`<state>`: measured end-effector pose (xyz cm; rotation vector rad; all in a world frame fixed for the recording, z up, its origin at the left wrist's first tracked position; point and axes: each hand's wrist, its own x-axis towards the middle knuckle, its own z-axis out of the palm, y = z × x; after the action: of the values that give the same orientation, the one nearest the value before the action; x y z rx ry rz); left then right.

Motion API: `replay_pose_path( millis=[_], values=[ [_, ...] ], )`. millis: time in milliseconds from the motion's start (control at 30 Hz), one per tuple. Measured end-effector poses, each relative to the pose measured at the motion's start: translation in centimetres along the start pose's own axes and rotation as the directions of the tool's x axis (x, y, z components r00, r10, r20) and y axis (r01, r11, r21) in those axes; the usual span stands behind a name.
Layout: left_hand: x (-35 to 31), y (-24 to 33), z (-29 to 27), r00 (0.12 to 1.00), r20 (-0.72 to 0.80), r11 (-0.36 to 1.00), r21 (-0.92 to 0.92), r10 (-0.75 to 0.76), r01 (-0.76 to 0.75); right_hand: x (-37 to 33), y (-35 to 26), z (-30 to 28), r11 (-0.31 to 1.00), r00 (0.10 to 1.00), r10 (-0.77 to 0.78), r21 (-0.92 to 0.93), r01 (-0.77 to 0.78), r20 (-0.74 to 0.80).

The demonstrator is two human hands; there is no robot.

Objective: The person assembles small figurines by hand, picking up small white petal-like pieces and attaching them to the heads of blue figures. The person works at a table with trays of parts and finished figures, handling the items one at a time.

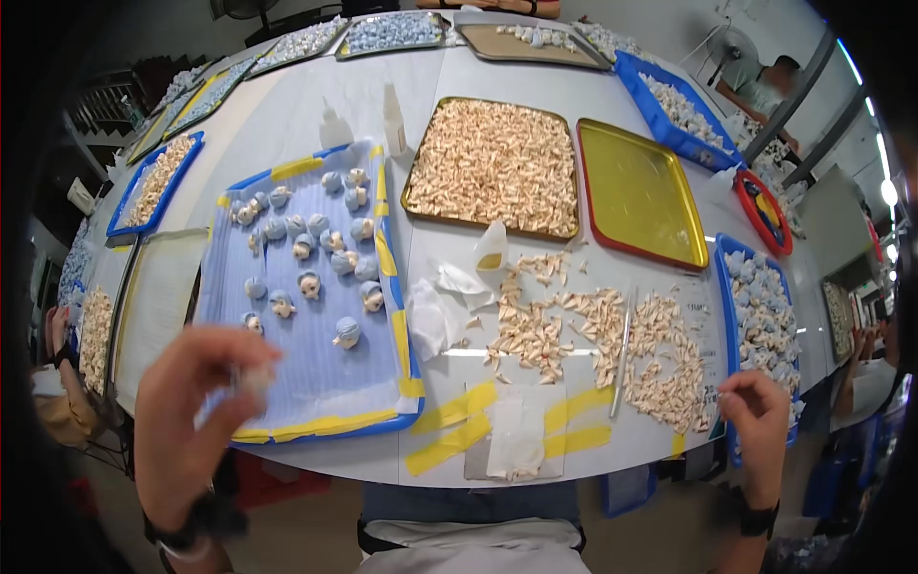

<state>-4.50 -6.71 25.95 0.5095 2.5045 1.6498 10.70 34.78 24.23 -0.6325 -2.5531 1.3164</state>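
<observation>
My left hand (186, 421) hovers over the near left corner of a blue tray (316, 383) lined with pale blue sheet and edged with yellow tape. Its fingers pinch a small pale piece, blurred and partly hidden. Several little doll heads with blue caps (346, 333) rest on the lining. At the table's right edge my right hand (760, 421) is raised with thumb and fingers bent together; what they hold, if anything, is too small to tell. Beside it stands a blue bin (732, 330) of blue-and-white pieces. Loose cream pointed pieces (531, 340) lie between the hands, with a thin rod (623, 354) among them.
A tray of cream pieces (492, 167) and a yellow tray (641, 191) sit farther back. Near them stand white squeeze bottles (394, 124). Crumpled tissue (435, 320) lies mid-table; a taped white pad (516, 435) lies at the front edge. Another person (770, 91) sits far right.
</observation>
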Motion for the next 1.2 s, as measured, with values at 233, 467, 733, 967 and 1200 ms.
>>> replay_pose_path(
  millis=[233, 467, 733, 967, 1200],
  values=[
    [-7.2, -0.3, 7.0, 0.995, 0.058, 0.789, -0.606, -0.078, 0.098, -1.5, -0.9, 3.8, 0.991, 0.980, -0.126, 0.029, 0.131, -0.151],
    [-7.8, -4.2, 12.3, 0.991, 0.133, 0.647, -0.757, 0.014, 0.092, -3.8, -2.5, 5.4, 0.994, 0.994, -0.085, 0.064, 0.090, -0.072],
    [-7.6, -5.8, 13.0, 0.990, 0.126, 0.677, -0.734, 0.065, 0.049, -5.4, -1.9, 6.5, 0.961, 0.999, -0.040, 0.273, 0.045, -0.023],
    [-7.7, -5.4, 13.6, 0.971, 0.235, 0.491, -0.851, 0.040, 0.186, -3.7, -2.9, 6.8, 0.962, 0.958, -0.272, -0.017, 0.271, -0.095],
    [-7.4, -6.4, 13.8, 0.969, 0.224, 0.432, -0.888, 0.102, 0.160, -2.5, -4.9, 9.8, 0.971, 0.972, -0.229, 0.055, 0.232, -0.051]
  ],
)
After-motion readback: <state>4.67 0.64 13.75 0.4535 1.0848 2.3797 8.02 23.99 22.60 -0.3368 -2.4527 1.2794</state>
